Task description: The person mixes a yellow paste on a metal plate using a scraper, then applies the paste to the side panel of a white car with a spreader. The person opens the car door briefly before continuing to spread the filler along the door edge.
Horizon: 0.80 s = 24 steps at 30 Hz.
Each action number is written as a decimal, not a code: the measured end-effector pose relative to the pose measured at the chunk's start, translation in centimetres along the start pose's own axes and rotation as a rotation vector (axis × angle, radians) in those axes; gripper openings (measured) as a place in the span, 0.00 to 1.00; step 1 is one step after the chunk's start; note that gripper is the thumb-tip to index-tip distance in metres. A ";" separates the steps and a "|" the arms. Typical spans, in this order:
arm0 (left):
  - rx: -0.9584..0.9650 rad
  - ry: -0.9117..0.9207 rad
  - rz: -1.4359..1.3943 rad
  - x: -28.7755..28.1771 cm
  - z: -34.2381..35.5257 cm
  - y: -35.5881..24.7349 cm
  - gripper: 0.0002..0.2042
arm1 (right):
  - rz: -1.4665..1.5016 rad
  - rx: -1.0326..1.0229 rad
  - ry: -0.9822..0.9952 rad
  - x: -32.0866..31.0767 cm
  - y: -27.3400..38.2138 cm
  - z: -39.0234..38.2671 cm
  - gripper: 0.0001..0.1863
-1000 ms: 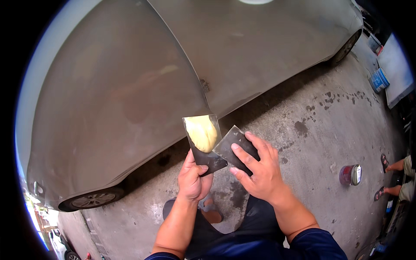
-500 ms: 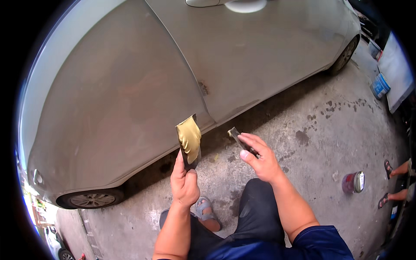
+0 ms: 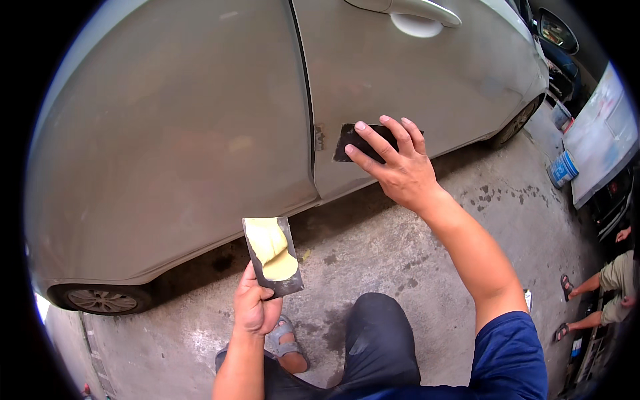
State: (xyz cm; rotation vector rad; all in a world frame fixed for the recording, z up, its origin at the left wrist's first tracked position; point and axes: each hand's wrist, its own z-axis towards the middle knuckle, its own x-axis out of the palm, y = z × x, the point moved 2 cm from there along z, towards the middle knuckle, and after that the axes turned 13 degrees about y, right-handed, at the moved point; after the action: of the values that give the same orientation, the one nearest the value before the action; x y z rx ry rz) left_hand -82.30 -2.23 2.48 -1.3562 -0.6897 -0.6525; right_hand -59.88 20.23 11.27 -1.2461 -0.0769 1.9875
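The right hand [image 3: 399, 167] lies across the dark flat spreader blade [image 3: 353, 141] pressed on the silver car door [image 3: 427, 80], so the blade's right half is hidden under the fingers. The left hand [image 3: 255, 308] covers the lower edge of the dark rectangular board smeared with pale yellow filler [image 3: 272, 257]. The small rusty mark at the door seam [image 3: 320, 136] is too small to make out. The seated person at the right rim [image 3: 610, 287] is cut off, only legs and sandals showing. The blue bucket [image 3: 563, 168] is bent and blurred by the rim.

Blue bucket [image 3: 563, 168] (beside another car [image 3: 603, 133])
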 end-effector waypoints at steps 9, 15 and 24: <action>-0.021 -0.011 -0.009 -0.7 -0.4 -0.3 0.37 | -0.093 -0.055 -0.104 2.6 1.0 2.6 0.18; -0.034 0.001 -0.006 -1.2 -0.5 -0.3 0.38 | -0.059 -0.051 -0.132 3.0 1.0 2.8 0.22; -0.038 0.020 -0.002 -1.3 -0.2 -0.3 0.38 | -0.098 -0.052 -0.116 3.2 1.0 2.8 0.15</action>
State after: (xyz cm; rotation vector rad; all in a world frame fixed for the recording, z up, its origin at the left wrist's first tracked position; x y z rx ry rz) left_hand -83.36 -2.47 1.67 -1.3817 -0.6653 -0.6831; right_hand -63.37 22.49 9.97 -1.1366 -0.2435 1.9819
